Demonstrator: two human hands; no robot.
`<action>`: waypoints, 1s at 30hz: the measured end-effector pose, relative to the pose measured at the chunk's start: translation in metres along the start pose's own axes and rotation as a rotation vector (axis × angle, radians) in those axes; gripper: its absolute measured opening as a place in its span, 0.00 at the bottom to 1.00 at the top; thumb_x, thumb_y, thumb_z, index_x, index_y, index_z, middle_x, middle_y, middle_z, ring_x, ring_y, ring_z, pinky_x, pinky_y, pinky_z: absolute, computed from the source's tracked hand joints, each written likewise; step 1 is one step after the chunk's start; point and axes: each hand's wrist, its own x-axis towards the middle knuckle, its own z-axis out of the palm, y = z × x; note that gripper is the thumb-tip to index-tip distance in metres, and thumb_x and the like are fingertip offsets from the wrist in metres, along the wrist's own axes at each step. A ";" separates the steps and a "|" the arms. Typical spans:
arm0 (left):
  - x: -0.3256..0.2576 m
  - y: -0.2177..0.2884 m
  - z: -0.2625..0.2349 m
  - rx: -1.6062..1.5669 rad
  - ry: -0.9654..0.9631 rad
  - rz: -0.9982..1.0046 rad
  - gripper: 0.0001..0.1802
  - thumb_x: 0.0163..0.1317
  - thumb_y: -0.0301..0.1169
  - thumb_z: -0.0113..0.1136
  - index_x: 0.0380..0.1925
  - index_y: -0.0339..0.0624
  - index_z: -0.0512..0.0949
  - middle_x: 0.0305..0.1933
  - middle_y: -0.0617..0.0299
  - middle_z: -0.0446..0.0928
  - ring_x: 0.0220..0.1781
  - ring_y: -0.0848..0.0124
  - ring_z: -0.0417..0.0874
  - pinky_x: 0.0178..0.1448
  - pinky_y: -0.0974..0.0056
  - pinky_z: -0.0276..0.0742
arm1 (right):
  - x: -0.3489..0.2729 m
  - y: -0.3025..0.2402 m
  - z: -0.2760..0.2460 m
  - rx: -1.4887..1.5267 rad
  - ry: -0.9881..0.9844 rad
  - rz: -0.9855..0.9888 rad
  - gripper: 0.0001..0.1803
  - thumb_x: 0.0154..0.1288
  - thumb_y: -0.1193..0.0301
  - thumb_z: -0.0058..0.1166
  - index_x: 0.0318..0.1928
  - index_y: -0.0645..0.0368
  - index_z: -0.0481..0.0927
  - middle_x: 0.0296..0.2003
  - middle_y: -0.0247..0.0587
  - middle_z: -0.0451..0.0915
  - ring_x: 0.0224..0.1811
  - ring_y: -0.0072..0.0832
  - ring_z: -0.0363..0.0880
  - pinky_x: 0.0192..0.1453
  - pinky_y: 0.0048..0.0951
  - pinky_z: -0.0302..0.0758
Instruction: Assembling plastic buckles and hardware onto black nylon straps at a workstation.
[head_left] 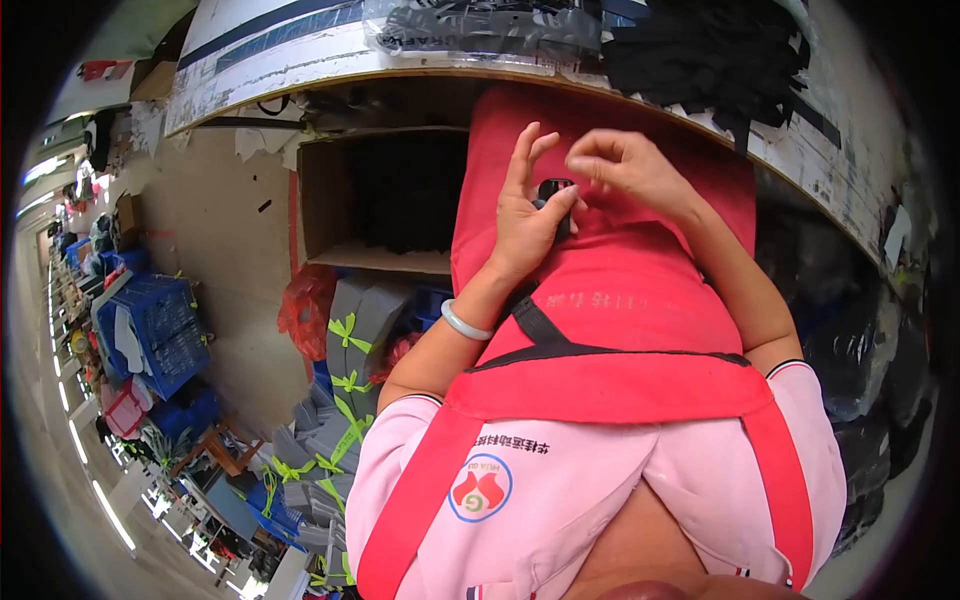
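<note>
My left hand (532, 225) is closed round a small black piece (553, 187), its thumb pressed on it and the upper fingers stretched out. The piece has a dark, rounded top with a slight shine; its kind cannot be made out, and part of it is hidden by the palm. Just to the right and a little above, my right hand (630, 172) is bent with fingertips drawn together, apart from the black piece. Whatever those fingertips may hold is too small to see. Both hands are over the red apron (610, 280) on my lap.
Ahead stands a worn white table (280, 55) with a pile of black strips (705, 60) and a clear plastic bag (480, 28). An open cardboard box (325, 205) with black contents sits left of my lap. Grey bundles tied with green strips (355, 320) and blue crates (150, 325) lie further left.
</note>
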 end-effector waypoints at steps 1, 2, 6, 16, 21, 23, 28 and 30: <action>0.000 -0.001 0.006 0.090 -0.026 0.017 0.46 0.61 0.15 0.56 0.74 0.54 0.46 0.71 0.53 0.58 0.32 0.74 0.81 0.28 0.74 0.78 | -0.009 0.001 -0.003 0.078 -0.129 0.151 0.12 0.65 0.64 0.60 0.41 0.60 0.82 0.29 0.32 0.81 0.32 0.16 0.77 0.37 0.19 0.73; 0.001 -0.002 0.012 0.180 -0.050 0.036 0.45 0.61 0.15 0.56 0.74 0.53 0.47 0.70 0.52 0.59 0.33 0.75 0.81 0.27 0.74 0.77 | -0.015 0.003 -0.001 0.062 -0.154 0.199 0.13 0.64 0.63 0.61 0.40 0.61 0.82 0.28 0.31 0.80 0.31 0.16 0.77 0.35 0.19 0.73; 0.008 0.010 0.002 0.168 -0.117 -0.080 0.45 0.59 0.16 0.60 0.73 0.50 0.50 0.68 0.52 0.62 0.35 0.74 0.81 0.27 0.73 0.77 | -0.006 0.007 0.002 0.076 -0.173 0.173 0.10 0.66 0.65 0.59 0.39 0.60 0.80 0.29 0.30 0.81 0.29 0.15 0.77 0.32 0.16 0.71; 0.015 -0.005 -0.001 0.539 -0.196 -0.095 0.09 0.64 0.22 0.60 0.44 0.35 0.79 0.27 0.64 0.79 0.24 0.79 0.78 0.25 0.74 0.74 | -0.018 -0.003 -0.017 -0.200 -0.104 0.067 0.08 0.64 0.72 0.57 0.34 0.66 0.80 0.26 0.35 0.81 0.28 0.18 0.77 0.33 0.21 0.74; 0.030 0.009 0.002 0.024 -0.195 -0.455 0.08 0.69 0.31 0.56 0.36 0.37 0.79 0.25 0.63 0.76 0.23 0.74 0.78 0.26 0.72 0.74 | -0.017 0.000 -0.033 -0.304 0.236 -0.302 0.11 0.64 0.68 0.59 0.34 0.65 0.80 0.32 0.43 0.81 0.34 0.29 0.80 0.40 0.28 0.75; 0.034 0.002 -0.007 -0.465 -0.184 -0.516 0.10 0.70 0.34 0.53 0.35 0.39 0.77 0.30 0.59 0.75 0.35 0.67 0.80 0.28 0.67 0.78 | -0.012 -0.013 -0.054 -0.479 0.451 -0.429 0.06 0.60 0.73 0.57 0.36 0.62 0.80 0.36 0.42 0.81 0.40 0.34 0.80 0.45 0.30 0.75; 0.028 -0.001 -0.006 -0.702 -0.168 -0.648 0.11 0.70 0.37 0.51 0.36 0.40 0.75 0.34 0.60 0.71 0.45 0.62 0.76 0.33 0.62 0.80 | -0.022 -0.003 -0.127 -1.260 0.771 -0.447 0.20 0.50 0.80 0.55 0.45 0.50 0.82 0.53 0.34 0.75 0.60 0.36 0.69 0.63 0.38 0.65; 0.028 -0.002 -0.004 -0.729 -0.197 -0.678 0.10 0.70 0.37 0.52 0.36 0.41 0.74 0.31 0.62 0.69 0.41 0.64 0.74 0.34 0.63 0.78 | -0.026 0.005 -0.140 -1.307 0.840 -0.461 0.16 0.53 0.76 0.59 0.44 0.49 0.84 0.52 0.32 0.76 0.59 0.34 0.70 0.62 0.36 0.65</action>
